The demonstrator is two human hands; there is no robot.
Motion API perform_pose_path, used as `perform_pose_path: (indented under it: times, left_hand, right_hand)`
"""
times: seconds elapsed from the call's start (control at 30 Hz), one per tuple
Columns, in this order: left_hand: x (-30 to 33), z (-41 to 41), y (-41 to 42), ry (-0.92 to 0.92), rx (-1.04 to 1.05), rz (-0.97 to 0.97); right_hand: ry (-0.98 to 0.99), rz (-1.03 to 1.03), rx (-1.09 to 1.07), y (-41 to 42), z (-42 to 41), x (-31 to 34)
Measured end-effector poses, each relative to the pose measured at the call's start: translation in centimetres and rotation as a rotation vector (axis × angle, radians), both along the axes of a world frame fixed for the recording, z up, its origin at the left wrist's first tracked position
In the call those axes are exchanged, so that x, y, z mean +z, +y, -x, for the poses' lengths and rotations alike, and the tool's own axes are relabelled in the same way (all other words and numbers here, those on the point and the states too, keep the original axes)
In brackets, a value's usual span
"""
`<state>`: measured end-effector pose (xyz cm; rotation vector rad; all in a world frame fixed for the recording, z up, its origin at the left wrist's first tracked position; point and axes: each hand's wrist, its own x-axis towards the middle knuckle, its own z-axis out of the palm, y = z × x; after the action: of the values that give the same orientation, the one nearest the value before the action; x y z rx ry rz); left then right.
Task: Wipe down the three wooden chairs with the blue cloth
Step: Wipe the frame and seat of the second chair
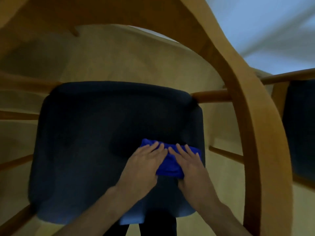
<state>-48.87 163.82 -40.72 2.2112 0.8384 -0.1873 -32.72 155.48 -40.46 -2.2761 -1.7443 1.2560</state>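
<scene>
A wooden chair with a dark blue seat cushion fills the head view from above. The blue cloth lies bunched on the right front part of the cushion. My left hand presses flat on the cloth's left side with straight fingers. My right hand presses flat on its right side, fingers also straight. The two hands nearly touch at the fingertips. A second chair with a dark seat shows at the right edge.
The chair's curved wooden armrest and back rail arc around the seat on the right and top. Beige floor lies beyond the seat. My dark trouser legs stand at the seat's front edge. A pale wall is at upper right.
</scene>
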Motion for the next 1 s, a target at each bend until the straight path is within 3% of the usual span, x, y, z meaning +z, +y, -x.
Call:
perform_pose_path:
  times: [0.07, 0.23, 0.33, 0.43, 0.53, 0.67, 0.77, 1.0]
  left_hand:
    - [0.9, -0.6, 3.1, 0.071, -0.034, 0.083]
    - [0.8, -5.8, 13.0, -0.011, 0.211, -0.190]
    - [-1.6, -8.2, 15.3, 0.054, 0.204, -0.267]
    - [-3.1, -8.5, 13.4, 0.123, 0.105, -0.337]
    - [-2.4, -6.5, 9.0, 0.043, 0.031, -0.342]
    - [-1.5, -3.3, 1.8, 0.020, -0.142, -0.162]
    - [0.1, -3.2, 2.3, 0.040, -0.243, -0.029]
    - [1.6, -11.9, 12.1, -0.090, -0.031, -0.257]
  right_hand:
    - [0.031, -0.087, -0.067, 2.0, -0.7, 0.7]
    - [-0.068, -0.416, -0.185, 12.5, -4.0, -0.7]
    - [-0.143, -0.418, -0.162, 17.4, -5.9, -3.2]
    - [-0.130, -0.375, -0.164, 15.4, -5.1, -4.5]
    - [-0.079, -0.369, -0.313, 8.1, -2.4, -3.3]
    - [-0.093, -0.154, -0.274, 0.8, 0.0, -0.2]
    - [-0.007, 0.002, -0.293, 0.1, -1.1, 1.6]
    - [-0.123, -0.405, -0.570, 9.5, -5.8, -0.5]
